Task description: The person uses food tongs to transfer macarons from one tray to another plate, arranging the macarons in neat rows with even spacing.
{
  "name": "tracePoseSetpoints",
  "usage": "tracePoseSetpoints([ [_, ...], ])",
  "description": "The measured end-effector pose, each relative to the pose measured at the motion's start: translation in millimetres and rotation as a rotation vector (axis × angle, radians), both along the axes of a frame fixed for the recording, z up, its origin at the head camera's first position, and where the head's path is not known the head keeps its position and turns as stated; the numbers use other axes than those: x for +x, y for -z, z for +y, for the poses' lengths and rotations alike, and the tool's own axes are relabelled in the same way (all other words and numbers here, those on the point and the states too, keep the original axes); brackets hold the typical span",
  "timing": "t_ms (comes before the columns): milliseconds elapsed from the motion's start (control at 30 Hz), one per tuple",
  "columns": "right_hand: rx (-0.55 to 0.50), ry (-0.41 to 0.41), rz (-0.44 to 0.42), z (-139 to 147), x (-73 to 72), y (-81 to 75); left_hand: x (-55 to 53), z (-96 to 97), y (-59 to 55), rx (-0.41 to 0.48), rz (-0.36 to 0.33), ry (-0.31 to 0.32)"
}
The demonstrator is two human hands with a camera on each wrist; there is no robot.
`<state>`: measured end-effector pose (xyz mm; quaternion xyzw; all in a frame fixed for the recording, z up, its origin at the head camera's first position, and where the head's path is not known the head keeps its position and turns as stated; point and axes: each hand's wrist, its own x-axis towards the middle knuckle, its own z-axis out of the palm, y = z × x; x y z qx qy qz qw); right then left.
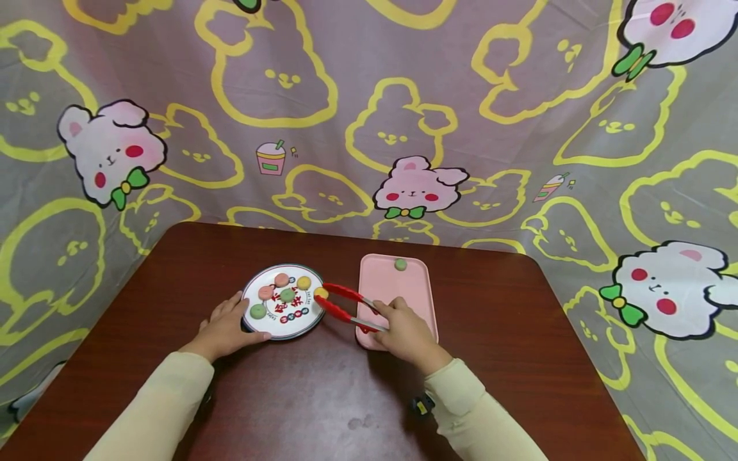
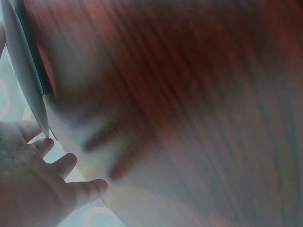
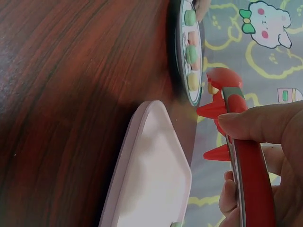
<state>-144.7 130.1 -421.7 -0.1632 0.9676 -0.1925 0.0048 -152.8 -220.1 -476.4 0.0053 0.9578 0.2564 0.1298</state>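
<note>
My right hand (image 1: 405,333) grips red-and-metal tongs (image 1: 340,312), whose red tips close around a yellow macaron (image 1: 321,292) at the right rim of a round white plate (image 1: 293,332). Two green, two pink and one yellow macaron lie on this plate, one green macaron (image 1: 287,295) near its middle. My left hand (image 1: 221,330) rests at the plate's left and near edge, with fingers spread. In the left wrist view, its extended fingers (image 2: 71,165) show below the plate's rim. Seen from the right wrist, the thumb lies along the tongs' arm.
A pink rectangular tray (image 1: 398,288) lies right of the plate, partly beneath the tongs and right hand. One green macaron (image 1: 400,264) sits at its far end. Behind the dark brown wooden table (image 1: 490,320) hangs a patterned curtain (image 1: 323,147).
</note>
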Motion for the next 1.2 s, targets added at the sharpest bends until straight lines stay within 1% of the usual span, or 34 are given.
tracePoseSetpoints([
  [200,0.012,-0.015,0.008,-5.9,-0.5,-1.0,-0.3,-0.5,0.9,-0.006,0.002,-0.003],
  [633,0.045,-0.032,-0.011,-15.3,-3.9,-1.8,-0.1,-0.2,0.1,-0.002,-0.001,0.002],
  [1000,0.067,-0.062,0.013,-22.6,-6.2,-4.7,0.8,0.5,-1.3,-0.008,0.004,0.008],
  [1200,0.083,-0.07,0.011,-27.3,-8.2,-6.0,1.0,1.0,-2.5,-0.012,0.008,0.011],
])
